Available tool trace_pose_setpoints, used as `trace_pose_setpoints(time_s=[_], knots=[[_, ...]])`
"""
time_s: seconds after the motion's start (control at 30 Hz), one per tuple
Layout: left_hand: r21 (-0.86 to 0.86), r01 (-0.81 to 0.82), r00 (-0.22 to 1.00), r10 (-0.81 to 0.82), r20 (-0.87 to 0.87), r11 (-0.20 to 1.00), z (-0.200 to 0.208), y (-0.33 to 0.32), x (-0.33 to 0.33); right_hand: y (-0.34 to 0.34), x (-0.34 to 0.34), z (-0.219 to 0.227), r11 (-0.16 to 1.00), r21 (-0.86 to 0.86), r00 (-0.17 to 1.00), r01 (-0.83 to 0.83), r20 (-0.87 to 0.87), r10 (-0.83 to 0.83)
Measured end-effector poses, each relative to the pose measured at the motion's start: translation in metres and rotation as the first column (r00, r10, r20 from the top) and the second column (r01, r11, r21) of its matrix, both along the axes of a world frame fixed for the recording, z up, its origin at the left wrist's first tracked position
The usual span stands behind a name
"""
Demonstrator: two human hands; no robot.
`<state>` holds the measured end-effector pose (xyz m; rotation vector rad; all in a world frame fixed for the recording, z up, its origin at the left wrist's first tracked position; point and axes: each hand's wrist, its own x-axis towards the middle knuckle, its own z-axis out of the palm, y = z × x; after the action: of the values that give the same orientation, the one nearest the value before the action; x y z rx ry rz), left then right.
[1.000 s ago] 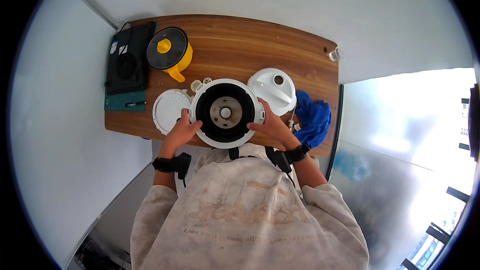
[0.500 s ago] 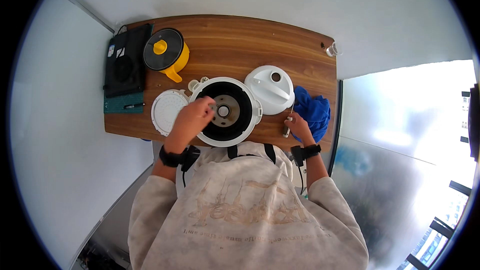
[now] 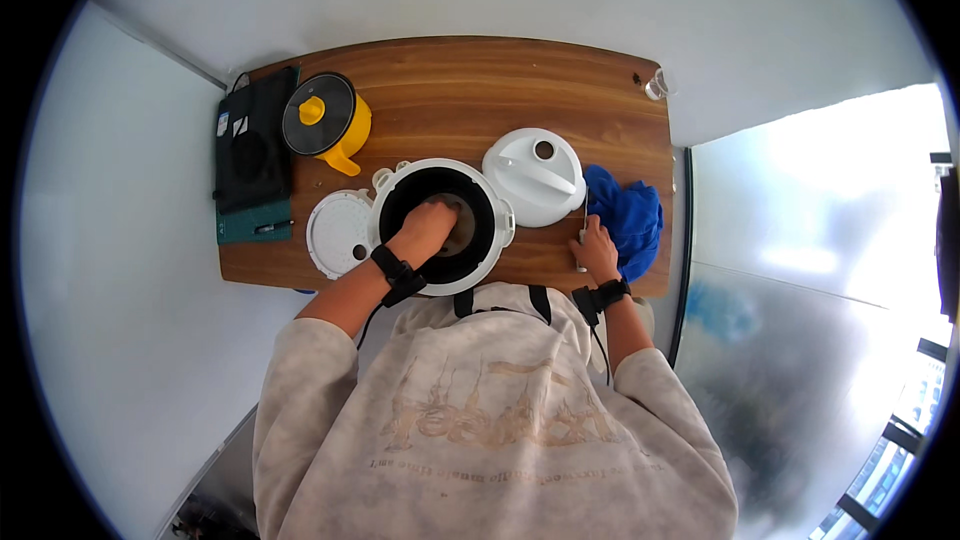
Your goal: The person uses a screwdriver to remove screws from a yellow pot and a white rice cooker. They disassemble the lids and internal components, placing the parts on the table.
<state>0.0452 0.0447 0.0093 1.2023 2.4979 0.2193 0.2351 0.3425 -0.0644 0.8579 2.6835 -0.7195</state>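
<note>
A white round cooker body (image 3: 500, 225) with a dark inside stands at the front of the wooden table (image 3: 480, 90). My left hand (image 3: 425, 230) reaches down into it, fingers curled at the bottom; what they touch is hidden. My right hand (image 3: 597, 248) rests on the table's front right, closed around a thin light tool (image 3: 584, 215), right beside a crumpled blue cloth (image 3: 628, 215). The cooker's white domed lid (image 3: 538, 175) lies detached just right of the body.
A white round plate-like disc (image 3: 338, 232) lies left of the cooker. Behind it stands a yellow pot with a dark lid (image 3: 325, 120). A black pouch (image 3: 250, 150) and green mat (image 3: 245, 230) fill the left end. A small glass (image 3: 657, 85) sits at the far right corner.
Both hands held the cooker's rim a second ago. My left hand has since gone down inside it, and my right hand has moved right to the table beside the blue cloth.
</note>
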Motion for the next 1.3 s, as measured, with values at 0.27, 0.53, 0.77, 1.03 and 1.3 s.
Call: trace_pose_setpoints(time_s=[0.27,0.53,0.77,1.03,1.3], knots=[[-0.041,0.116,0.993,-0.116,0.009,0.992,-0.012,0.000,-0.009,0.003,0.002,-0.010,0.999,-0.013,0.999,0.033,0.022,-0.033],[-0.207,0.177,0.979,-0.150,0.138,0.962,0.011,0.010,-0.019,0.004,0.001,-0.011,0.999,-0.017,0.999,0.052,0.017,-0.052],[-0.170,0.167,0.982,-0.148,0.118,0.971,0.016,0.010,-0.023,0.001,0.002,-0.011,0.999,-0.016,0.999,0.048,-0.007,-0.048],[-0.267,0.275,0.960,-0.246,0.135,0.924,0.012,0.019,-0.029,0.003,0.001,-0.015,0.999,-0.024,0.999,0.042,-0.006,-0.042],[-0.161,0.213,0.957,-0.171,0.236,0.964,0.006,0.005,-0.033,0.008,0.007,-0.027,0.999,-0.023,0.998,-0.025,-0.062,0.023]])
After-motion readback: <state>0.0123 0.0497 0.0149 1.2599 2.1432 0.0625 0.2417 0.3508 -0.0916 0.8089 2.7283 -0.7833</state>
